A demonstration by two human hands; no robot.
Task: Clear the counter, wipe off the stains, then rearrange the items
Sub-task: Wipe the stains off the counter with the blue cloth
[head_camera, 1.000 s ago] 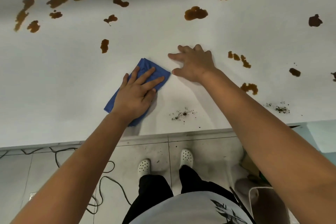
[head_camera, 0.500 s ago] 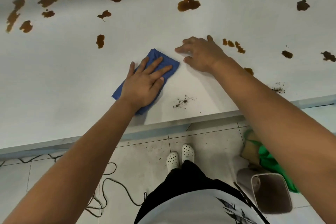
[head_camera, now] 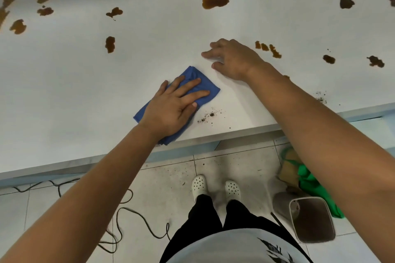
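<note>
Head: white counter (head_camera: 64, 83), brown stains (head_camera: 215, 0), tiled floor (head_camera: 166, 188).

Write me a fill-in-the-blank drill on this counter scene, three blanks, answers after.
1. The left hand presses flat on a folded ____ cloth.
2. The right hand rests on the ____, holding nothing.
3. A grey bin stands on the ____, right of the white shoes.

Answers: blue; counter; floor

One head-worn wide-angle camera looks steeply down and forward. It sits close above the table (head_camera: 64, 92) edge and the floor (head_camera: 166, 188).
</note>
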